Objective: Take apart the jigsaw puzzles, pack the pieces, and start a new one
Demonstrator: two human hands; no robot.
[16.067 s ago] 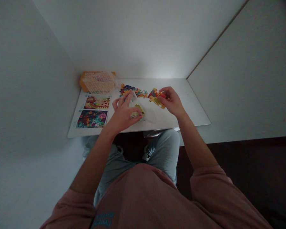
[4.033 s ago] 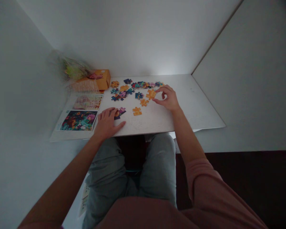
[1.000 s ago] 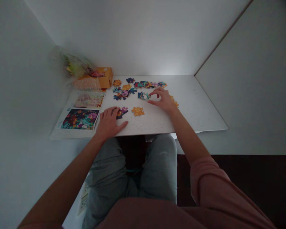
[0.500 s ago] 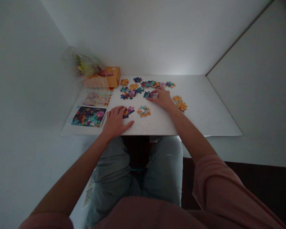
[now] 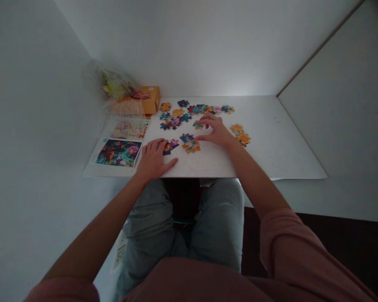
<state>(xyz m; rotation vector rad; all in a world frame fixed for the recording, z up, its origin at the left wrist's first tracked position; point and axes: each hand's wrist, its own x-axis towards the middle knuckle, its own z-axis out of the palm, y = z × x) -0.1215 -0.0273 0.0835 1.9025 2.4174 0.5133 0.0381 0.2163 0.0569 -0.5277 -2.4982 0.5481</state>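
Purple-and-navy jigsaw pieces (image 5: 170,147) lie flat, touching the left fingertips (image 5: 164,144); an orange-and-blue cluster (image 5: 190,144) sits just beside the right thumb (image 5: 201,137); a small teal piece (image 5: 198,125) lies beside the right fingers (image 5: 206,119).

A dark blue puzzle piece (image 5: 186,138) has shifted — now touching the orange pieces (image 5: 192,147).

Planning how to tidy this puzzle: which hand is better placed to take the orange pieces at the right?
Probably the right hand: it is closest, with only bare board between it and the orange jigsaw pieces. The left hand lies farther away, beside the dark puzzle pieces.
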